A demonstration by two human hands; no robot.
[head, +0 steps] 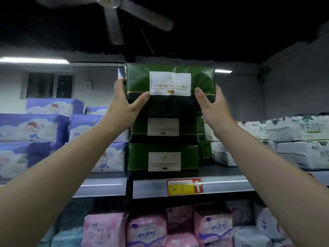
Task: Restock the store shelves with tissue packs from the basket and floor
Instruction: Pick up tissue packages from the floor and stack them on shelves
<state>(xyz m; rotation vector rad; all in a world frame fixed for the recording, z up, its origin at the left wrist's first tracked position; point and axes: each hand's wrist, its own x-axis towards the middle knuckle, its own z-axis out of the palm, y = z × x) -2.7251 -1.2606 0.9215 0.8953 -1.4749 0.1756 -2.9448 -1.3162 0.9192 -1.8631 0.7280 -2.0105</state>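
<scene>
top green tissue pack [170, 82] gripped at both edges: left hand [124, 102], right hand [211, 104]. sits atop two stacked green packs [163, 141] on shelf [222, 186], above price tag [184, 187].

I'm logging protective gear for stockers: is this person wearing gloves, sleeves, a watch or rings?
None shows. The left forearm and right forearm are bare to the picture's edge, no sleeve in view. The left hand and right hand wear no gloves; no watch, band or ring is visible.

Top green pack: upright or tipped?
Upright. The top green pack shows its label level and facing out, left hand and right hand gripping its sides above the stacked green packs.
</scene>
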